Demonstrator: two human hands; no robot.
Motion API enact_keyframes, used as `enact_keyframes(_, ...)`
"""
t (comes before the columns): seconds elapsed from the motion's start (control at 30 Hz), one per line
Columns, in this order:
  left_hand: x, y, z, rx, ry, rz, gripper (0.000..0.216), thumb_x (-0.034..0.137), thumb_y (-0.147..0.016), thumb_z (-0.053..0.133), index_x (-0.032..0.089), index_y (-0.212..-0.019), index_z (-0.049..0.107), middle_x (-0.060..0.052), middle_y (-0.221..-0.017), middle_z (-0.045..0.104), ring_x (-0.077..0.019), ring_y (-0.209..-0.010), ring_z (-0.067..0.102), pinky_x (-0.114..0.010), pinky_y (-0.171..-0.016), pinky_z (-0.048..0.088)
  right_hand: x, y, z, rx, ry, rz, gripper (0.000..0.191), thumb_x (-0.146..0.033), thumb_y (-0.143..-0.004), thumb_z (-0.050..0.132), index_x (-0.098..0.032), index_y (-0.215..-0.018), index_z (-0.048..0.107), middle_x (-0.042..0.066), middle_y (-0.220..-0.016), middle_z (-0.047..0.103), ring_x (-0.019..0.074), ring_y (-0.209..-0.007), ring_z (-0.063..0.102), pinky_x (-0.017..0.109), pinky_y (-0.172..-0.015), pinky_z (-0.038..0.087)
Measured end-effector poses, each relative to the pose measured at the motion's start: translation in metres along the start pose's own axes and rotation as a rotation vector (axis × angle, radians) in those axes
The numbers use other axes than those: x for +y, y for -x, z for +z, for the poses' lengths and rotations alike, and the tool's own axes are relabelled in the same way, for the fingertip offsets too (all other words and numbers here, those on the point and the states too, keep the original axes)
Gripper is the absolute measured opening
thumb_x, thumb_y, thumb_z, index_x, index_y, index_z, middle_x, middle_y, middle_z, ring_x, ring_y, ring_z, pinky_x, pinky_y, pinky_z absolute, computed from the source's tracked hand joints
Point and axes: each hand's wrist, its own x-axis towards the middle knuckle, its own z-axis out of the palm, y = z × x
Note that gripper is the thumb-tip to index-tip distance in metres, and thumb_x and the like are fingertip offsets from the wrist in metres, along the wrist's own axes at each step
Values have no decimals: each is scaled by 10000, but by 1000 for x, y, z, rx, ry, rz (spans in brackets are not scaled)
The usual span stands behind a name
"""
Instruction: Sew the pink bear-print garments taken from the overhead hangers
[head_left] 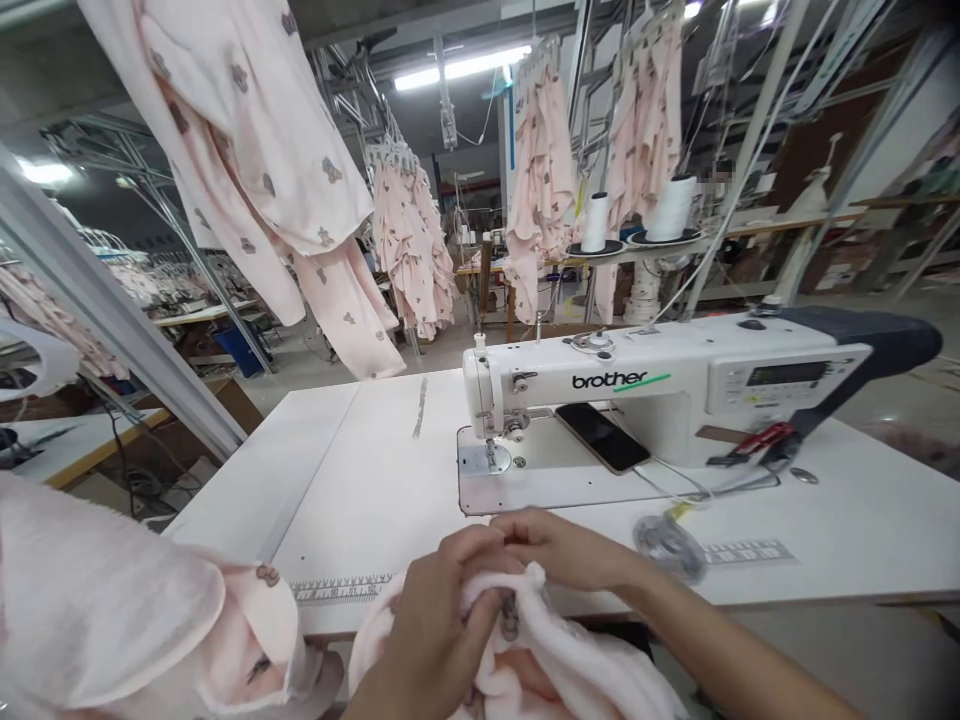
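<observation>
Fingers (484,618) of left hand (439,600) and right hand (559,548) tight on plush, rumpled, pale-pink fabric (574,650).

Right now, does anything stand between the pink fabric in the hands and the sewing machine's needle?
Besides the left hand and right hand at the pink fabric, nothing visible does; the phone lies right of the needle.

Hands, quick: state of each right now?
Left hand: closed, holding the pink fabric.
Right hand: fingers curled by the fabric's top edge; whether it grips cannot be told.
</observation>
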Motion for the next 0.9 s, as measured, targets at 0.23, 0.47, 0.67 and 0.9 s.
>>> enact_keyframes(0.23, 13, -9, -5, 7, 176, -192, 305, 231, -831, 509, 239, -1119, 406, -6, -979, 673, -130, -778, 627, -247, -723, 463, -15, 13, 3, 285, 55, -214, 203, -309, -873, 535, -189, -1005, 630, 28, -924, 590, 141, -798, 543, 255, -724, 424)
enact_keyframes(0.47, 2, -11, -1, 26, 25, -87, 291, 202, -827, 520, 248, -1102, 435, 24, -916, 687, -119, -787, 645, -230, -724, 484, -26, 10, -5, 219, 16, -70, 166, -281, -826, 607, -147, -728, 590, -17, -611, 559, 102, -576, 516, 212, -566, 396)
enact_keyframes(0.67, -18, -12, 0, 250, -232, 260, 229, 165, -838, 531, 249, -1051, 523, 5, -951, 685, -124, -877, 658, -216, -765, 514, -6, -13, -10, 7, -185, -41, 436, -568, -796, 605, -153, -730, 493, -41, -598, 497, 75, -522, 460, 192, -505, 360)
enact_keyframes(0.9, -20, 2, -20, 101, -409, 519, 591, 36, -821, 483, 329, -1323, 375, 5, -948, 705, -119, -735, 645, -216, -641, 513, -1, -17, 23, -23, -418, 178, 294, -372, -729, 686, -163, -659, 492, -83, -488, 447, 40, -381, 358, 166, -412, 287)
